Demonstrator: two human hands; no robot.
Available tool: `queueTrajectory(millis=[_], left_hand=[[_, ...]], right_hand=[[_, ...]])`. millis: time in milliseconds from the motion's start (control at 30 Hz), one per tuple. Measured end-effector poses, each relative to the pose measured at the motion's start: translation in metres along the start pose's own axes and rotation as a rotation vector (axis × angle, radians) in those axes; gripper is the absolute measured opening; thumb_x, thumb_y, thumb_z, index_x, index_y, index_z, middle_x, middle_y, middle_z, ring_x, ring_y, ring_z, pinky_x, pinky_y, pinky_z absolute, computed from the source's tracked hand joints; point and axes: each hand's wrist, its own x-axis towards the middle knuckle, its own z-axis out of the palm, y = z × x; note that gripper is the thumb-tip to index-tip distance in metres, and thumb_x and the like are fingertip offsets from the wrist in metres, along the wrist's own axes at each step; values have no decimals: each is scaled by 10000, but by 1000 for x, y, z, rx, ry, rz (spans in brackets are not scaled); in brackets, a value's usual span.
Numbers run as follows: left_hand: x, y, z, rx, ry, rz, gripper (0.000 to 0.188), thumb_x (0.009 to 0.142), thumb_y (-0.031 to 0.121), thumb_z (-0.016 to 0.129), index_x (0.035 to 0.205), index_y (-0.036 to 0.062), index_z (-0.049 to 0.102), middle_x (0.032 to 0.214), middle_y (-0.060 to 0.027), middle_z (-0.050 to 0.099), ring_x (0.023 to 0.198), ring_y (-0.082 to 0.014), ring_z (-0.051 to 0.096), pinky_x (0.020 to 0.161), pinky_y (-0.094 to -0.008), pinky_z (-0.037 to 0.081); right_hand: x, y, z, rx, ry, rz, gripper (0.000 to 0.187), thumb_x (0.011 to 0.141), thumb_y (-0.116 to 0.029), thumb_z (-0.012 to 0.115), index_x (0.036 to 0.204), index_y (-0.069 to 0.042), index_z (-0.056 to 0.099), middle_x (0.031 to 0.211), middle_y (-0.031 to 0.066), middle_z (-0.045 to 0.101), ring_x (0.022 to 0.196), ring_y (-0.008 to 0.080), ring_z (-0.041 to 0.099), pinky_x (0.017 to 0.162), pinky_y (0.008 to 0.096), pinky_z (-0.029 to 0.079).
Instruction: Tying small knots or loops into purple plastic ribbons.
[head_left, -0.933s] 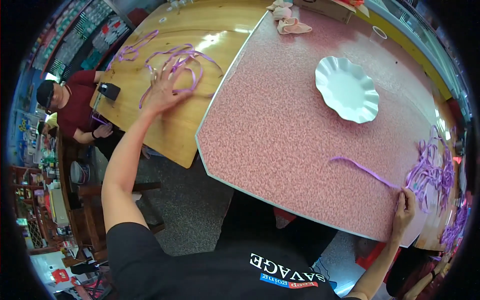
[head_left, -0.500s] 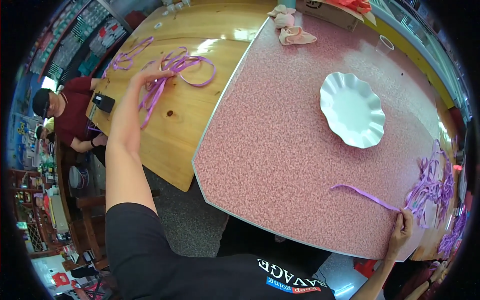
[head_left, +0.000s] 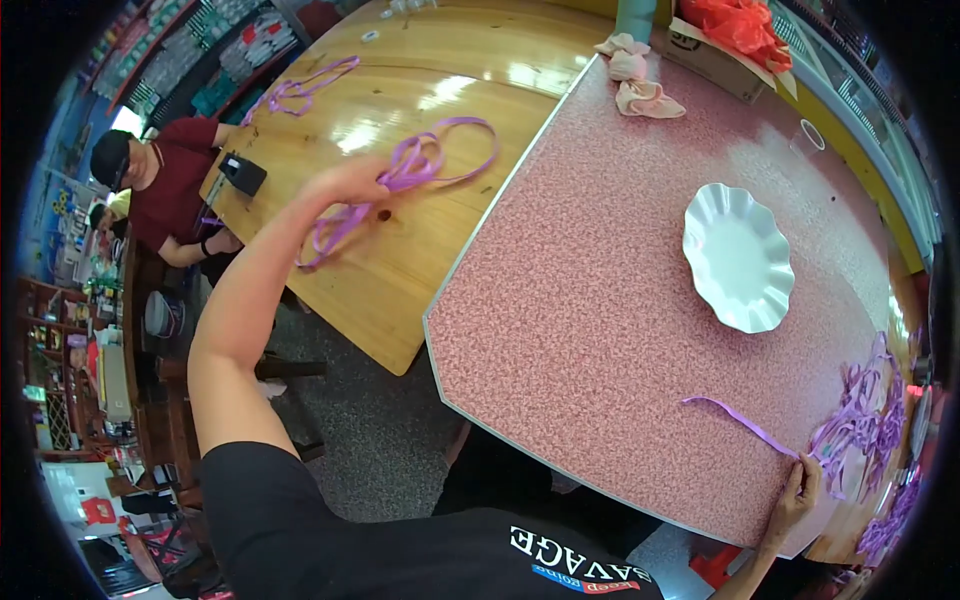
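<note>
My left hand (head_left: 352,184), reaching over the wooden table, is closed around a loosely looped bundle of purple ribbon (head_left: 405,178). Its loops stick out past my fingers and a tail hangs toward the near edge. The hand is slightly blurred. At the lower right, my right hand (head_left: 800,490) pinches a purple ribbon strip (head_left: 745,420) against the pink speckled table (head_left: 580,330). The strip's free end curls leftward over the surface. Just beyond that hand lies a tangled heap of purple ribbon (head_left: 855,425).
A white scalloped plate (head_left: 738,258) sits on the pink table. Crumpled cloths (head_left: 645,98), a cardboard box (head_left: 712,62) and a clear cup (head_left: 812,136) line its far side. More ribbon (head_left: 300,92) and a black box (head_left: 242,174) lie near a seated person (head_left: 180,180).
My view has shifted, sliding the scene rightward. The left hand has drawn the ribbon bundle a little nearer across the wooden table. My right hand keeps its pinch on the strip.
</note>
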Motion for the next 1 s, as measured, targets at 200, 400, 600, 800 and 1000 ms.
queueTrajectory(millis=[200, 400, 600, 800, 1000], left_hand=[[-35, 19, -67, -1008, -282, -315, 150, 844, 177, 587, 964, 86, 588, 644, 24, 542, 473, -54, 502, 366, -204, 354], [-33, -133, -91, -1208, 244, -548, 173, 913, 223, 607, 902, 53, 635, 780, -78, 678, 564, -136, 627, 438, -221, 436], [-35, -165, -118, -1079, 544, -877, 518, 824, 339, 750, 1149, -24, 575, 1008, -159, 680, 920, -244, 665, 719, -348, 522], [-33, -38, -85, -860, 605, -449, 451, 831, 309, 724, 1168, 23, 638, 994, -79, 684, 862, -142, 627, 772, -312, 503], [-31, 201, -104, -986, 344, 286, 284, 958, 217, 584, 1134, 8, 661, 979, -26, 695, 917, -115, 640, 851, -264, 495]], right_hand=[[1, -5, -5, -36, 7, 2, 162, 962, -37, 539, 1062, 40, 641, 1044, 105, 638, 1000, 214, 587, 906, 312, 449], [1, -1, -2, -26, 44, -8, 152, 957, -33, 543, 1051, 44, 636, 1020, 107, 635, 978, 215, 590, 883, 310, 454], [0, -4, -4, -14, 51, -30, 143, 949, -24, 545, 1039, 43, 635, 1002, 106, 631, 960, 218, 588, 872, 307, 452], [-4, 8, -6, 6, 41, -88, 152, 943, -23, 559, 1057, 36, 641, 995, 101, 631, 939, 190, 588, 843, 295, 462], [-4, -18, -15, 27, 46, -45, 92, 920, -53, 611, 916, 38, 620, 793, 63, 565, 735, 132, 520, 675, 271, 433]])
